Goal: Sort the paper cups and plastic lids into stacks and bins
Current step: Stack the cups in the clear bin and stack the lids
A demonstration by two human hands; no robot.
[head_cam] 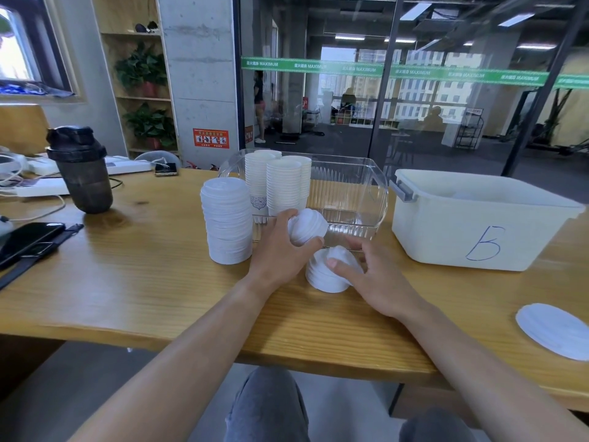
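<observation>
While left hand (280, 247) gripped lids (307, 226), right hand (377, 275) clasped short stack (326, 275) — rims wanted squaring before nesting.

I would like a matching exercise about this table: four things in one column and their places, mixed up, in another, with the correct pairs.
Things:
1. paper cup stacks
2. tall lid stack
3. shaker bottle
4. single flat lid

Places:
a. table, far left
b. inside the clear bin
c. table edge, far right
d. just left of the clear bin

Pairs: 1-b, 2-d, 3-a, 4-c
</observation>
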